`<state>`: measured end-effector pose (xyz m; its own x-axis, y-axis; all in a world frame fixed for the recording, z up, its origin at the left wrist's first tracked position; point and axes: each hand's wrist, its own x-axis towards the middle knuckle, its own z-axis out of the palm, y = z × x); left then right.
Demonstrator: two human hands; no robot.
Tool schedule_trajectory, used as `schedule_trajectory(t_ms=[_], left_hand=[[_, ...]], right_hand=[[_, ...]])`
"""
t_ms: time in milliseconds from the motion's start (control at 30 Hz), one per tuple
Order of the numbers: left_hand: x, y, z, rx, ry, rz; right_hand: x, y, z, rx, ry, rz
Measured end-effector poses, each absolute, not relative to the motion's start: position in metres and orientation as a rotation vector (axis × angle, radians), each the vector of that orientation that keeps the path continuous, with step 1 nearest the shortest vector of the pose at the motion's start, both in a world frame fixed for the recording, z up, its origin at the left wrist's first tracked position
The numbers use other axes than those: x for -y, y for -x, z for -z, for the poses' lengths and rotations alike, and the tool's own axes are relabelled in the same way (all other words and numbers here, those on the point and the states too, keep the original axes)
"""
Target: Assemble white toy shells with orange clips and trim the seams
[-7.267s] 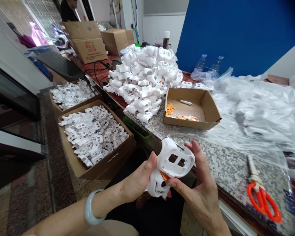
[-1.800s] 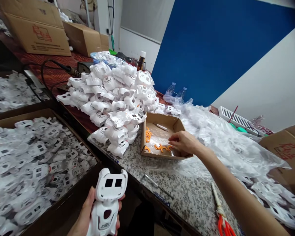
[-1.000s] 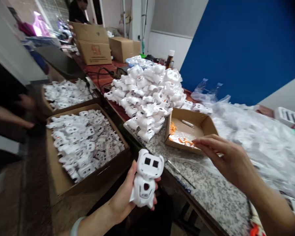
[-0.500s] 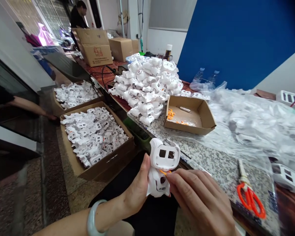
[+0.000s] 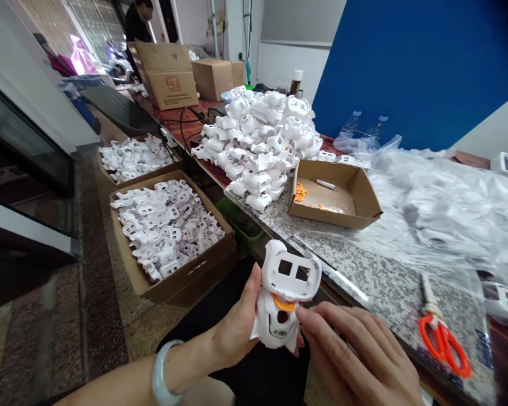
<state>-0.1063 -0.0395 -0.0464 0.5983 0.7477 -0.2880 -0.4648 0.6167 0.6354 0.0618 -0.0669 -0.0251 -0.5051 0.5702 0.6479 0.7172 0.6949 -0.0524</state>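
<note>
My left hand [image 5: 235, 332] grips a white plastic toy figure [image 5: 283, 301] with two square holes in its head, held upright over my lap. An orange collar piece [image 5: 284, 305] sits at the figure's neck. My right hand [image 5: 355, 358] is beside the figure with its fingertips pressed against the orange piece and the figure's body. A pale bangle [image 5: 161, 373] circles my left wrist.
A heap of white shells [image 5: 262, 138] lies on the granite counter [image 5: 364, 276], beside a shallow cardboard tray [image 5: 364, 194] with orange pieces. Orange scissors [image 5: 442, 335] lie right. Two boxes of shells [image 5: 165, 231] stand on the floor. Plastic bags [image 5: 440, 197] cover the right. A person stands far back.
My right hand reached into the cardboard tray, came back with an orange piece and brought it to the figure's neck. The orange piece now shows more fully under the head.
</note>
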Motion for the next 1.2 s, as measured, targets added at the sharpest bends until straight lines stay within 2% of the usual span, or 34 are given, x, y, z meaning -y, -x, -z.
schedule_trajectory(t_ms=[1200], left_hand=[[0.027, 0.111, 0.072, -0.599, -0.473, -0.557]], right_hand=[[0.054, -0.066, 0.057, 2.259, 0.976, 0.18]])
